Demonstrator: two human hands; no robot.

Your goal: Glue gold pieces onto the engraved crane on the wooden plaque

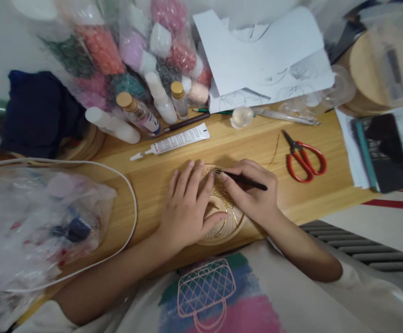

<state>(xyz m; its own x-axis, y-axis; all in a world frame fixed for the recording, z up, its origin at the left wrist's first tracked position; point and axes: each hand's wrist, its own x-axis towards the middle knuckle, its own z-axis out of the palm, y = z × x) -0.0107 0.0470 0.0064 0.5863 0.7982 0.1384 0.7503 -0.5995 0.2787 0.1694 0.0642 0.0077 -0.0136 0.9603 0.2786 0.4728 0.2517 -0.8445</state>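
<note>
A round wooden disc (238,226) with gold wire and fine lines across its face lies on the table in front of me. My left hand (189,210) rests flat on its left side, fingers spread, covering part of it. Between the thumb and fingers of my right hand (257,189) is a pair of slim black tweezers (246,180), their tips at the disc's upper edge. Whether the tips grip any wire is too small to tell. Right of that hand lie red-handled pliers (306,162) and a thin loose piece of gold wire (275,150).
A white glue tube (182,139) lies behind the disc, its cap beside its nozzle. Further back stand bottles (140,115), bags of coloured pieces (100,48) and sketched papers (263,60). A white cable (135,203) loops round a plastic bag (48,222) at left; a phone (385,152) is right.
</note>
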